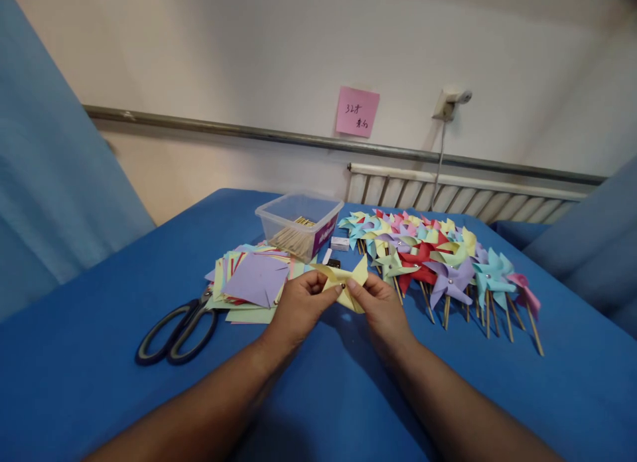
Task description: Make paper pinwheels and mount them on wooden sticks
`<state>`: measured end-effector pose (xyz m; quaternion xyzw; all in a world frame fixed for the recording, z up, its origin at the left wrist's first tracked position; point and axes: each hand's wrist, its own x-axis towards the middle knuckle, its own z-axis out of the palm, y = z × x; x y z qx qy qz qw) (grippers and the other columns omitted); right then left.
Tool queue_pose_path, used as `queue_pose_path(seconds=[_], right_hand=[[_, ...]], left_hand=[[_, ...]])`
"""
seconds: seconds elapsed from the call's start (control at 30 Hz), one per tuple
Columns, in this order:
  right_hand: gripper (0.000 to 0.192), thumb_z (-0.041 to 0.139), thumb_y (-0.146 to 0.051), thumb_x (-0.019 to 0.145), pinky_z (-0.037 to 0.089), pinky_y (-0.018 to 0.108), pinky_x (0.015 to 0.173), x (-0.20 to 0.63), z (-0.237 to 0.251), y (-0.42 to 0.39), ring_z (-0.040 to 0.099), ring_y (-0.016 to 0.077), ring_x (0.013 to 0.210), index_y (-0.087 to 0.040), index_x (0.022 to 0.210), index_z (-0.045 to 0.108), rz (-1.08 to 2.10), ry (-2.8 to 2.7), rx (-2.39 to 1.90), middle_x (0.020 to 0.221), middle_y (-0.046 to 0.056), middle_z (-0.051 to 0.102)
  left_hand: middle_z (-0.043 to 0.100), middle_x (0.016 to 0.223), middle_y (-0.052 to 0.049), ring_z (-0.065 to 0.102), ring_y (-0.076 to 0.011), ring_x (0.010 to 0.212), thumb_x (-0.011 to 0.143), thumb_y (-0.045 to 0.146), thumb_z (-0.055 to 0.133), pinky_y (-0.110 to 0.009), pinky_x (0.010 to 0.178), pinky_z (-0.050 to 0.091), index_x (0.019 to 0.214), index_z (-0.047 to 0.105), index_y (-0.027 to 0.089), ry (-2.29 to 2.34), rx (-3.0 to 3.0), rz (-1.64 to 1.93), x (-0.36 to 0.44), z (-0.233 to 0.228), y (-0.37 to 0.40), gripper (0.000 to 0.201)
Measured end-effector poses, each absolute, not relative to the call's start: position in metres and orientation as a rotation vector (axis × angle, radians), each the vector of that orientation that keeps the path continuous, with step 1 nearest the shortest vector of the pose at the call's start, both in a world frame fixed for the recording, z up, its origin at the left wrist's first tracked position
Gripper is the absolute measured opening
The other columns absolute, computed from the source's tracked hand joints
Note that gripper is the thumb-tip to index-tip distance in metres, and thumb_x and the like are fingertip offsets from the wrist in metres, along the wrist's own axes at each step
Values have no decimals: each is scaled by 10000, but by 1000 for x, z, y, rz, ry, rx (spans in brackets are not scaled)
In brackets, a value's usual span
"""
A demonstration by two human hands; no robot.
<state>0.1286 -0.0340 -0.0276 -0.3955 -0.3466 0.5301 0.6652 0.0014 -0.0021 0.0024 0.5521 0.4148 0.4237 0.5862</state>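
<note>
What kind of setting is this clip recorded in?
Probably a makeshift indoor craft station: a blue-covered table against a plain wall with a radiator, holding finished pinwheels, paper squares and scissors.

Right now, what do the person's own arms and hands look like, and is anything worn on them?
Both forearms are bare up to the picture's lower edge: no sleeves show. The left hand and the right hand have no gloves. I see no watch, bracelet or ring on the parts that show. The nails look short and unpainted, though they are small here.
</note>
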Motion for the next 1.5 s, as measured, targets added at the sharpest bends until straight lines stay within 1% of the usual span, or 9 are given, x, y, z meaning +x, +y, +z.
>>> queue_pose_path(seconds=[0.1,0.27,0.47,0.67,0.87,0.97,1.1,1.27,1.5], right_hand=[[292,714,-415,737,496,298,660,130,-27,-35,664,171,664,-194,927,697,1250,-753,-873,817,24,737],[314,805,-328,622,511,311,731,130,-26,-33,677,175,737,-188,882,701,1186,-778,-891,853,33,745],[294,772,-347,636,526,350,753,127,-22,-32,686,189,743,-179,864,694,1120,-840,-942,857,43,750],[329,729,-378,680,520,359,773,131,-26,-27,684,207,797,-162,922,675,1054,-803,-965,915,63,744],[181,618,-325,795,481,306,711,144,-31,-22,609,164,726,-167,882,626,541,-1028,-1154,812,29,679],[92,555,-253,841,444,301,705,149,-29,-26,565,168,733,-185,799,600,103,-1316,-1257,754,22,618],[114,493,-170,873,426,336,769,151,-24,-28,575,191,828,-196,877,603,-234,-1625,-1216,850,57,637],[194,492,-138,852,415,367,797,147,-20,-29,569,215,920,-196,992,613,-406,-1760,-1237,971,79,627],[377,474,-138,860,411,397,852,139,-14,-35,528,239,1048,-199,1227,536,-378,-1889,-1289,1138,104,584]], left_hand=[[608,613,25,492,-89,522,639,311,738,-207,501,359,693,629,152,970,1276,981,1,4,-2,201],[582,570,39,442,-76,480,634,324,741,-207,478,333,673,638,156,1000,1308,970,0,8,-2,200],[606,586,23,499,-98,528,641,329,743,-211,500,368,650,647,158,986,1348,988,0,6,0,196],[692,712,-35,598,-141,615,612,284,778,-225,542,438,827,696,153,992,1266,1080,1,5,3,264],[696,709,-26,642,-165,701,648,287,763,-261,668,489,825,687,166,1039,1303,1173,0,5,1,228],[731,879,-72,665,-195,864,666,256,754,-304,820,485,911,695,155,899,1279,1069,3,5,-5,272],[720,1016,-98,646,-214,976,674,188,740,-323,906,452,942,707,157,753,1178,988,6,6,-11,272],[690,1117,-91,614,-213,1042,728,108,649,-325,956,415,1042,694,171,550,996,925,0,12,-11,324],[703,1033,-109,619,-238,986,784,175,593,-334,877,453,1072,690,141,463,891,942,-6,14,-4,306]])
